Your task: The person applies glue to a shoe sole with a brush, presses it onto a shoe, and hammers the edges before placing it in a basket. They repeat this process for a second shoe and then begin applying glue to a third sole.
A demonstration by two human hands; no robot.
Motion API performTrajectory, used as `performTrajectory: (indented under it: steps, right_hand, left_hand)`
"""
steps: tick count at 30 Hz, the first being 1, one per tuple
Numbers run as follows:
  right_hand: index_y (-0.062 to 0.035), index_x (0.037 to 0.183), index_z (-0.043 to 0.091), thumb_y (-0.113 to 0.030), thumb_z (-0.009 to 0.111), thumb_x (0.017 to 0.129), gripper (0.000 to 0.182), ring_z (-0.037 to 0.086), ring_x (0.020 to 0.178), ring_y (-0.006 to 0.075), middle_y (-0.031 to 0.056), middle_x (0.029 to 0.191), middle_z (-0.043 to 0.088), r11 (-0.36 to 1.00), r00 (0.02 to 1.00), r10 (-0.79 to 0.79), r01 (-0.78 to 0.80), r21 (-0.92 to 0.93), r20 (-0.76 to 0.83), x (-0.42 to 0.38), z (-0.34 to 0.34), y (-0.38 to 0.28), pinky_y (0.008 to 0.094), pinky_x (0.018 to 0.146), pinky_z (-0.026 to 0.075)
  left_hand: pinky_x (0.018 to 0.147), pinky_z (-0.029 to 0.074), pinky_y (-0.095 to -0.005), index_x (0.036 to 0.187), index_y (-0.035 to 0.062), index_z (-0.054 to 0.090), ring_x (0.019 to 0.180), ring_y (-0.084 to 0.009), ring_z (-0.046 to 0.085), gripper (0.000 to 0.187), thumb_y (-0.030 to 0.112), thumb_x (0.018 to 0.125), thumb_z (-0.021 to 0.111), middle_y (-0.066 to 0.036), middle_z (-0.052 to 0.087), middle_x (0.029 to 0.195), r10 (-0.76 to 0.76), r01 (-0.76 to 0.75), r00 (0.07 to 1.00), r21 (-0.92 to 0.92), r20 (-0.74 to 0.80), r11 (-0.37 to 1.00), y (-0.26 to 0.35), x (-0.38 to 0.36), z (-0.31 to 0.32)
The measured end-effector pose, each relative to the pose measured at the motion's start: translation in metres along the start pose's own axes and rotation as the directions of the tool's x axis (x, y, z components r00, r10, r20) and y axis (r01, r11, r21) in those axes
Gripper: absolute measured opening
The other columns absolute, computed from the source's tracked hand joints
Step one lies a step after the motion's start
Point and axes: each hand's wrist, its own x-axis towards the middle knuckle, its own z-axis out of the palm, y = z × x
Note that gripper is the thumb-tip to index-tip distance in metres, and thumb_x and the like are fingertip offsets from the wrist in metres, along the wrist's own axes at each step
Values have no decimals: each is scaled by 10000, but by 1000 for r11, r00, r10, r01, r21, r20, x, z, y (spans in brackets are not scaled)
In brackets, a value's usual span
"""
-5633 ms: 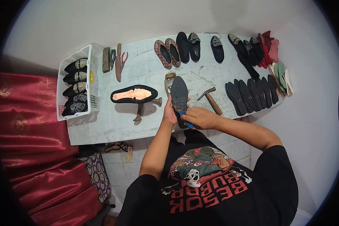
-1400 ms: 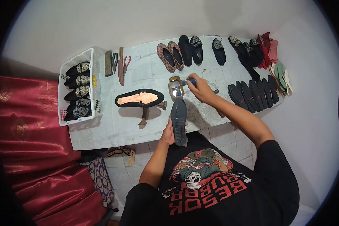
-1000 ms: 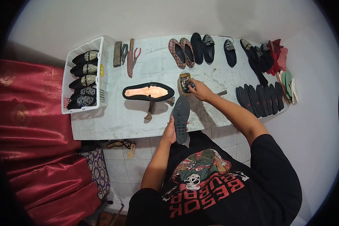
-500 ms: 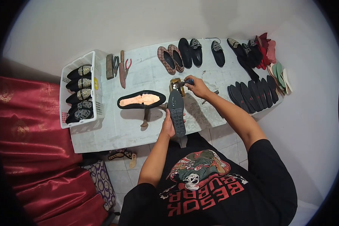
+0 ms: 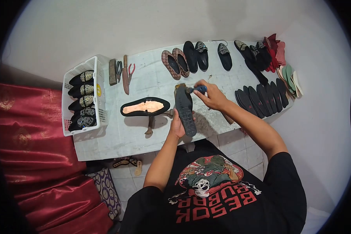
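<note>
A dark rubber shoe sole (image 5: 188,123) stands tilted up in my left hand (image 5: 177,125), with my fingers around its lower half. My right hand (image 5: 215,96) grips a brush with a blue handle (image 5: 201,89), its head right at the upper edge of the sole. Behind the sole's top, a jar (image 5: 178,87) of amber-brown stuff is mostly hidden. To the left, a black shoe upper with a pale bottom (image 5: 146,107) rests upside down on a metal shoe stand (image 5: 149,128).
A white basket (image 5: 102,117) of black embellished shoes stands at the left. Nearby lie a block (image 5: 112,72), a wooden-handled tool (image 5: 125,78) and red-handled pliers (image 5: 131,71). Finished-looking shoes (image 5: 202,58) line the back; several black soles (image 5: 257,100) lie at the right.
The brush has moved from over the jar to the sole's upper edge. My left hand has raised and tilted the sole, which covers more of the jar.
</note>
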Motion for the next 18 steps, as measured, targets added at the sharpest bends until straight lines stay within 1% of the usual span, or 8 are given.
performTrajectory:
  steps: [3,6,9,10,13,14,17,18]
  right_hand:
    - [-13,1113,623,-215,689,992,244,698,858,380,188,942,708,997,998,-64,65,-49,17,-43,2,-6,425,756,526]
    - [12,1123,628,-198,717,967,277,698,888,384,183,991,705,985,985,-117,131,-108,125,-71,-3,-24,435,778,536]
    - [11,1118,635,-200,717,968,271,694,885,388,190,986,695,978,980,-198,196,-67,-13,-46,-7,-19,433,775,537]
    - [6,1112,633,-205,719,967,270,683,876,397,196,980,681,979,980,-188,182,-92,-65,-37,-8,-20,430,763,534]
    - [10,1105,618,-263,688,990,303,658,861,411,203,972,662,975,983,-178,172,-138,-32,-35,-11,-9,449,766,530]
    - [5,1090,616,-273,698,983,310,651,850,412,198,940,646,974,983,-182,181,-136,5,-45,-9,-6,458,755,526]
    - [-8,1071,618,-287,711,974,310,650,847,407,193,926,634,932,954,-273,295,-211,128,-89,-4,-10,462,746,524]
    - [-24,1045,623,-297,728,962,304,657,837,399,186,911,642,941,957,-267,284,-182,111,-98,-2,-14,464,744,524]
  left_hand:
    - [942,570,-460,1412,82,567,1074,-296,687,745,682,1053,307,-160,681,1243,13,-11,998,-29,62,1000,9,12,7]
    - [1004,538,-442,1420,94,563,1146,-262,663,769,701,1047,276,-126,679,1263,-2,5,994,-33,113,999,10,29,7]
    - [1005,537,-447,1427,83,556,1170,-265,656,803,717,1038,253,-109,675,1292,-29,34,989,-36,148,999,9,20,33]
    - [1001,546,-462,1438,80,546,1197,-272,649,764,677,1066,248,-105,668,1318,-51,52,978,-2,200,999,6,20,32]
    - [992,559,-482,1446,88,540,1175,-288,669,680,605,1099,267,-115,674,1313,-52,76,975,-105,216,992,1,25,40]
    - [987,566,-505,1440,81,544,1128,-320,693,628,547,1115,279,-151,688,1281,-41,96,967,-209,252,973,2,28,42]
    - [969,573,-520,1431,68,549,1080,-350,710,640,557,1111,287,-200,697,1243,-58,96,975,-171,215,981,8,42,40]
    - [952,579,-523,1426,63,554,1068,-362,712,649,564,1107,293,-234,695,1221,-67,110,944,-118,323,987,14,43,42]
